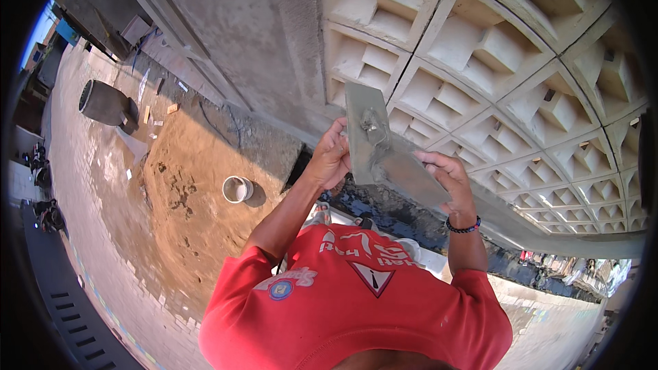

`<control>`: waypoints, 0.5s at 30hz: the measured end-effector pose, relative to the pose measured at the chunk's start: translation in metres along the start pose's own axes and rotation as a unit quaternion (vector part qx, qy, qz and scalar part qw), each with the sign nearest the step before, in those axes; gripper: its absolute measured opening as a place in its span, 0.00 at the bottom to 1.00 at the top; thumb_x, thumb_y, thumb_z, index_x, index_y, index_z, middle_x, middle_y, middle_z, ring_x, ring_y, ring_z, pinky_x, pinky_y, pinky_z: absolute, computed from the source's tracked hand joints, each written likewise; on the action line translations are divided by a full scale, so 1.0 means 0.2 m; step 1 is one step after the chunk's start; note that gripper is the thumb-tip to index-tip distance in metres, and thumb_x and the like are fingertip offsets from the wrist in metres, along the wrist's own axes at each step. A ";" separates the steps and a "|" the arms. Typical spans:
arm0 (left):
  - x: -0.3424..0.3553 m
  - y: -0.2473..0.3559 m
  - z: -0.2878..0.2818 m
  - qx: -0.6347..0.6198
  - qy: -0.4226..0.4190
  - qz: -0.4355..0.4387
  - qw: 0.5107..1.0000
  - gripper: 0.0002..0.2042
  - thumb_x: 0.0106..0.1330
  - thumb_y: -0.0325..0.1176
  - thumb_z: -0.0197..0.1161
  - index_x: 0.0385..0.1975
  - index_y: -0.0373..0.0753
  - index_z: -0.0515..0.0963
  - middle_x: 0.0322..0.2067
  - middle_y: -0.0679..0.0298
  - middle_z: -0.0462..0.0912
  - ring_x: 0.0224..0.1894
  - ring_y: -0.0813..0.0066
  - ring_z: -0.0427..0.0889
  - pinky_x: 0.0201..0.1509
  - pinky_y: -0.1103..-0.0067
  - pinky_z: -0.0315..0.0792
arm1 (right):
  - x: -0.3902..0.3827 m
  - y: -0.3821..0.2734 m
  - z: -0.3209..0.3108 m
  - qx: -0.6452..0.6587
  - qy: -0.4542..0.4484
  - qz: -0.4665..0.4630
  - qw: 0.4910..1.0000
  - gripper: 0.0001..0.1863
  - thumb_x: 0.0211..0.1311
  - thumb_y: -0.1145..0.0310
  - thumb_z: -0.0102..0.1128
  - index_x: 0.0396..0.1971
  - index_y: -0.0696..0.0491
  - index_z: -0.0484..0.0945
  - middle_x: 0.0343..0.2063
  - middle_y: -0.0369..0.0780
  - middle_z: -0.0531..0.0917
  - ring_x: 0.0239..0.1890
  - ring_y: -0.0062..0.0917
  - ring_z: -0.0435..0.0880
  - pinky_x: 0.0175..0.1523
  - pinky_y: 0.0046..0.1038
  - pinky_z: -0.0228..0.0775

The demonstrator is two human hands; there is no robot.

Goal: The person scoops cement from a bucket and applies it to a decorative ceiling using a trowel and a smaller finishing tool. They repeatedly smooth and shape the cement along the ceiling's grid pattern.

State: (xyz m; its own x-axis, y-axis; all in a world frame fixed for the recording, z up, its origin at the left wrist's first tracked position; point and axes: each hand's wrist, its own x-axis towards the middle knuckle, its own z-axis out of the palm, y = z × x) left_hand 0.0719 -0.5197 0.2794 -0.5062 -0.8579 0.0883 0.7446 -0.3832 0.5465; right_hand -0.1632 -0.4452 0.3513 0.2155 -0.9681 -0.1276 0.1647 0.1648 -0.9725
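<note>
The left hand (pixel 332 157) held the edge of a flat grey plate (pixel 359 140) with its fingers bent. The right hand (pixel 456 181) held the end of another flat grey piece (pixel 411 177), and the two pieces touched; I could not tell if they were joined. Both were up in front of the pale blocks (pixel 473 51). To the left, a white bucket (pixel 237 190) stood on brown sand (pixel 185 233).
</note>
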 end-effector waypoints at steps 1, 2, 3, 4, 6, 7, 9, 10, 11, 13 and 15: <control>0.00 -0.01 0.00 0.006 0.006 0.001 1.000 0.25 0.60 0.39 0.61 0.51 0.40 0.57 0.47 0.60 0.73 0.49 0.71 0.75 0.51 0.75 0.73 | -0.01 0.01 -0.01 0.011 -0.005 0.010 1.000 0.17 0.58 0.77 0.48 0.48 0.62 0.73 0.39 0.40 0.79 0.38 0.19 0.77 0.45 0.20 0.68; 0.01 -0.02 0.00 0.001 0.003 0.001 1.000 0.25 0.60 0.39 0.60 0.52 0.40 0.58 0.47 0.60 0.73 0.49 0.71 0.76 0.51 0.74 0.74 | -0.04 0.07 -0.02 0.083 -0.004 0.019 0.996 0.17 0.58 0.76 0.49 0.48 0.61 0.72 0.41 0.41 0.79 0.40 0.21 0.78 0.46 0.22 0.69; 0.02 -0.02 0.01 -0.003 -0.002 0.000 1.000 0.25 0.60 0.38 0.60 0.53 0.40 0.58 0.47 0.60 0.73 0.49 0.71 0.76 0.51 0.74 0.74 | -0.05 0.16 -0.04 0.155 -0.002 0.024 0.988 0.18 0.58 0.74 0.49 0.49 0.61 0.72 0.42 0.42 0.78 0.42 0.23 0.78 0.48 0.25 0.70; 0.03 -0.03 0.01 -0.008 -0.008 -0.002 1.000 0.25 0.60 0.38 0.59 0.54 0.40 0.58 0.47 0.60 0.73 0.48 0.71 0.76 0.51 0.74 0.74 | -0.08 0.22 -0.06 0.226 0.000 0.029 0.974 0.18 0.58 0.73 0.50 0.50 0.61 0.71 0.43 0.43 0.78 0.43 0.25 0.79 0.49 0.27 0.71; 0.04 -0.04 0.00 -0.008 0.015 -0.020 1.000 0.25 0.61 0.36 0.59 0.55 0.40 0.58 0.48 0.60 0.73 0.48 0.70 0.76 0.51 0.73 0.74 | -0.08 0.18 -0.02 0.337 -0.071 -0.030 0.938 0.20 0.60 0.69 0.50 0.52 0.60 0.68 0.46 0.44 0.77 0.46 0.28 0.78 0.50 0.30 0.71; 0.04 -0.05 0.00 -0.008 0.021 -0.034 0.999 0.25 0.61 0.34 0.59 0.56 0.40 0.58 0.49 0.60 0.73 0.48 0.69 0.76 0.51 0.72 0.74 | -0.09 0.16 0.01 0.386 -0.104 -0.066 0.914 0.22 0.60 0.66 0.51 0.53 0.60 0.67 0.47 0.44 0.76 0.47 0.30 0.78 0.51 0.32 0.72; 0.05 -0.04 0.02 0.000 0.042 -0.041 0.998 0.25 0.59 0.29 0.59 0.57 0.41 0.60 0.50 0.60 0.72 0.48 0.67 0.76 0.52 0.71 0.73 | -0.07 0.14 -0.02 0.403 -0.058 -0.118 0.906 0.23 0.62 0.62 0.49 0.53 0.60 0.66 0.48 0.44 0.75 0.47 0.30 0.78 0.50 0.33 0.72; 0.04 -0.03 0.03 -0.042 0.091 -0.057 0.993 0.25 0.57 0.26 0.60 0.55 0.40 0.62 0.49 0.60 0.73 0.48 0.66 0.76 0.52 0.69 0.73 | -0.05 0.11 -0.05 0.413 -0.037 -0.151 0.897 0.24 0.63 0.61 0.48 0.54 0.60 0.65 0.48 0.44 0.75 0.47 0.30 0.77 0.50 0.33 0.72; 0.03 -0.03 0.01 -0.036 0.093 -0.052 0.994 0.23 0.58 0.28 0.59 0.55 0.39 0.63 0.48 0.59 0.74 0.48 0.65 0.76 0.52 0.68 0.72 | -0.03 0.04 -0.08 0.430 -0.022 -0.196 0.881 0.24 0.63 0.61 0.48 0.54 0.59 0.64 0.49 0.44 0.75 0.47 0.30 0.78 0.50 0.32 0.73; 0.01 -0.01 -0.04 -0.012 0.108 -0.037 0.993 0.19 0.61 0.34 0.56 0.52 0.39 0.66 0.47 0.60 0.75 0.48 0.64 0.76 0.52 0.66 0.71 | -0.02 -0.13 -0.11 0.474 -0.001 -0.276 0.836 0.25 0.62 0.62 0.50 0.56 0.59 0.62 0.49 0.43 0.74 0.47 0.30 0.78 0.49 0.31 0.73; 0.00 0.02 -0.07 -0.013 0.118 -0.034 0.992 0.17 0.61 0.35 0.55 0.50 0.39 0.70 0.46 0.60 0.76 0.47 0.63 0.76 0.52 0.66 0.71 | 0.00 -0.31 -0.21 0.350 -0.034 -0.446 0.823 0.24 0.62 0.64 0.50 0.56 0.56 0.63 0.51 0.42 0.72 0.51 0.31 0.75 0.54 0.34 0.69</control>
State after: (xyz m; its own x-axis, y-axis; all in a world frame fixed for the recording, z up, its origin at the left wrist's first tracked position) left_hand 0.0804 -0.5252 0.2699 -0.4416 -0.8849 -0.1480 0.7248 -0.4491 0.5224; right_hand -0.2145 -0.4634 0.4036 -0.2418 -0.7539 0.6108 0.7964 -0.5138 -0.3190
